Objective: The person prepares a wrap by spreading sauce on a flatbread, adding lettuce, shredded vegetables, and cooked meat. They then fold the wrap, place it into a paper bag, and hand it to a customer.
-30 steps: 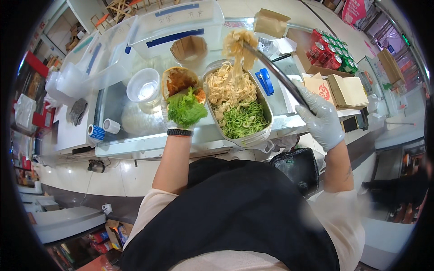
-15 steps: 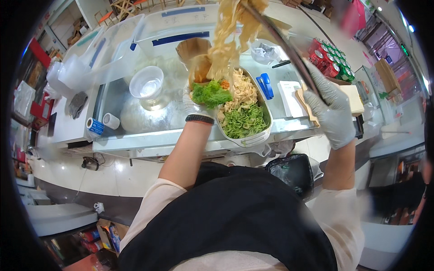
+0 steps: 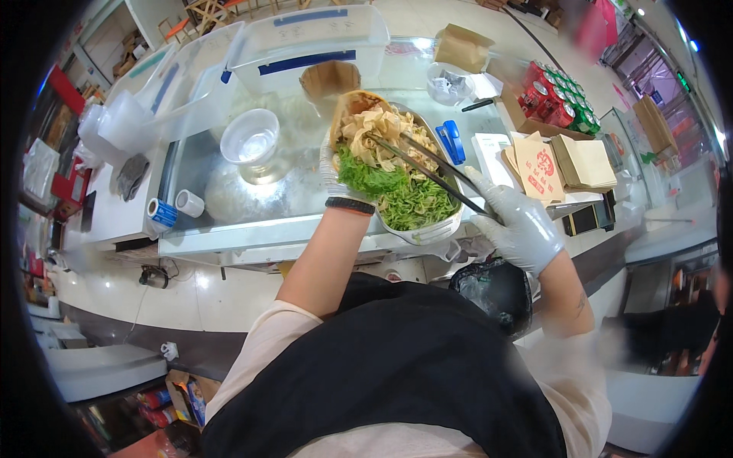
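Right hand (image 3: 523,229) grips tongs (image 3: 427,164) angled up-left into noodles (image 3: 378,130); left hand (image 3: 336,172) clasps the paper bowl (image 3: 347,107).

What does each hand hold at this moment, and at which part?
The right hand holds metal tongs at their rear end. The left hand holds a brown paper bowl of food by its near side; the fingers are mostly hidden.

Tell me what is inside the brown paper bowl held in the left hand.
The brown paper bowl holds pale flat noodle strips and green lettuce, with the tongs reaching into the strips. Whatever lies under them, and the bowl's bottom, is covered.
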The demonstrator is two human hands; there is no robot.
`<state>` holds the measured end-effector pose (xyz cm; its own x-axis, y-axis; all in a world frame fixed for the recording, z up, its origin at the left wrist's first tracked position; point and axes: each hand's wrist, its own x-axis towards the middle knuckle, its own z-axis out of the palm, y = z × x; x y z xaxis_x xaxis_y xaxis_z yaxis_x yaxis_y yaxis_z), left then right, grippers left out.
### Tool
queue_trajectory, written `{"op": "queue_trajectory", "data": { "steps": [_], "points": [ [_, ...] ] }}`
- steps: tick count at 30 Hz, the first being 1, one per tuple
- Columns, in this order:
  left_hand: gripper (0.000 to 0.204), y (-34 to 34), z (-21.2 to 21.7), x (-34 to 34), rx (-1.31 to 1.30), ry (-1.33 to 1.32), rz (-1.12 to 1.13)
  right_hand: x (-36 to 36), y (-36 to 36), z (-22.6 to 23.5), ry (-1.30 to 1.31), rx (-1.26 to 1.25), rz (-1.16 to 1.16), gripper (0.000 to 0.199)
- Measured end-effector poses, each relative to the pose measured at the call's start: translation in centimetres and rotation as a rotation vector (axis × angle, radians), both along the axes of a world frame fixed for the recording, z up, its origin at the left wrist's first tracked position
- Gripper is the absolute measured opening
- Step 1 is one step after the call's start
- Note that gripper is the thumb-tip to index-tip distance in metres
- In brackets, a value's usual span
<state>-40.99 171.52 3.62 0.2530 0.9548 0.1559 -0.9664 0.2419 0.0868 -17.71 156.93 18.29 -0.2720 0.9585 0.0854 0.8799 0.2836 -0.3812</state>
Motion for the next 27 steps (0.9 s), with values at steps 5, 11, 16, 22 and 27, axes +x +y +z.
{"op": "queue_trajectory", "data": {
  "steps": [5,11,16,22,27],
  "points": [
    [0.06,0.0,0.6,0.6,0.009,0.039,0.023,1.2,-0.7,1.8,0.135,0.001,-0.021,0.062],
    [0.063,-1.0,1.9,1.3,0.029,-0.048,-0.152,0.1,0.8,0.4,-0.02,-0.001,0.052,0.062],
    [0.063,-0.8,1.1,1.0,0.0,-0.011,-0.118,0.6,1.0,2.6,-0.126,-0.048,0.072,0.063],
    [0.063,0.0,1.0,0.7,-0.033,0.026,-0.062,1.1,0.1,4.3,-0.04,-0.006,0.062,0.062],
    [0.064,-0.5,1.4,1.5,-0.093,0.17,-0.023,-0.5,1.2,1.5,-0.13,-0.04,0.114,0.065]
  ]
}}
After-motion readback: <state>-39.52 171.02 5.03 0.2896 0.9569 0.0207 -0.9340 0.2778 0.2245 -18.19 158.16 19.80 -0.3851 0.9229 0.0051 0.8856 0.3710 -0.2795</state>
